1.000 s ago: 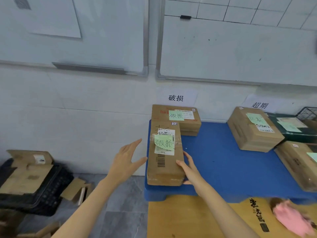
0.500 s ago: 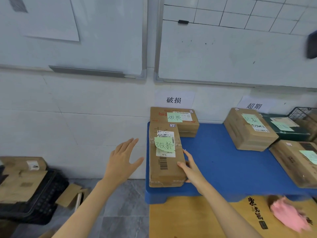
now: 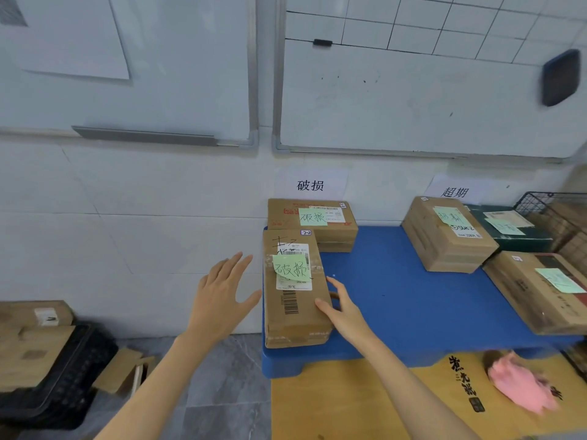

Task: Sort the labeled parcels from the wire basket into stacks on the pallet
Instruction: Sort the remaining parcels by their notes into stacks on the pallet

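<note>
Long brown cardboard parcel with green sticky note (image 3: 293,290) lies flat on the blue plastic pallet (image 3: 397,300), at its 9 o'clock edge, long axis running 6 to 12. Its far end sits just beside a second brown cardboard parcel with green note (image 3: 313,222), at 12 o'clock from it against the white wall; whether the two touch, cannot tell.

Left hand (image 3: 219,300): fully open, fingers spread, palm facing the long parcel's left side, at 9 o'clock from it, apart from the box, holding nothing.

Right hand (image 3: 341,308): open and relaxed, fingertips resting against the long parcel's right side at 3 o'clock, near its near end; no closed grasp around it.

At 2 o'clock on the pallet: a squat brown cardboard box with green note (image 3: 444,239); beyond it a dark green flat box (image 3: 514,231); at 3 o'clock a large brown carton (image 3: 540,290). Black wire basket (image 3: 552,214) at far 2 o'clock, partly out of frame.

White paper wall signs: one (image 3: 310,185) above the 12 o'clock parcel, another (image 3: 455,191) above the squat box.
</note>
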{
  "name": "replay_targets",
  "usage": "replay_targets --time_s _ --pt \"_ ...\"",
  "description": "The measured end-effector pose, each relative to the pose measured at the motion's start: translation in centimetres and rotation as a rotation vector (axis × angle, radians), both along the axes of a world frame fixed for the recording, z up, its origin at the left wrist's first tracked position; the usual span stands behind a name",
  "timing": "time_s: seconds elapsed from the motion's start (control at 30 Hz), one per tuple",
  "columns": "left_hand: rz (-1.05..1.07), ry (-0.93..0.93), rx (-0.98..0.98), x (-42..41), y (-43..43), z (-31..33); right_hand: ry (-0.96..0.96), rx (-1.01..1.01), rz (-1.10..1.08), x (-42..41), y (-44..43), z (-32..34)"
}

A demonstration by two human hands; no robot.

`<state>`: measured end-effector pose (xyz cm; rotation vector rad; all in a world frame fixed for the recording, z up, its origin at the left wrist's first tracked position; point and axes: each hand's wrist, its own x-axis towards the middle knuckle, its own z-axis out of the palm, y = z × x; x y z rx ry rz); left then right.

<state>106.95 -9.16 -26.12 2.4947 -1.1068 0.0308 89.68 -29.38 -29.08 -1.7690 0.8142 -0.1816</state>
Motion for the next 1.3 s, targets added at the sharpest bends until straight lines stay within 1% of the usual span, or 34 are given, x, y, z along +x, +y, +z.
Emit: replay_targets --time_s 0.2,0.33,0.47,0.6,0.83,0.97,1.13,1.3 --pt "-0.047 -0.02 -0.017 -1.4 -2.7 1.5 0.128 -0.453 0.077 -2.2 -2.0 1.6" --pt "-0.117 -0.043 -0.034 -3.5 -6.2 3.1 0.149 -0.613 0.067 -4.7 -4.5 3.6" --pt "-0.187 -0.051 -0.081 -6.8 -11.1 4.9 0.18 -0.704 0.0 -8.9 -8.2 6.0" --pt "-0.29 -0.112 -0.117 -11.8 -17.0 6.8 0.207 -0.791 -0.081 -15.3 -12.6 8.4" --pt "-0.453 -0.146 -0.164 -25.0 -29.5 9.6 0.231 -0.921 -0.267 -30.4 -21.1 13.2" --pt "-0.546 -0.161 -0.2 -33.1 -36.0 10.9 0.297 -1.01 -0.339 -39.4 -25.7 15.6" --pt "-0.641 -0.192 -0.218 -42.4 -42.4 12.3 0.388 -0.995 -0.447 -49.6 -29.2 17.0" --pt "-0.759 -0.219 -0.232 -49.5 -47.5 13.5 0.422 -0.95 -0.561 -57.2 -32.0 17.6"
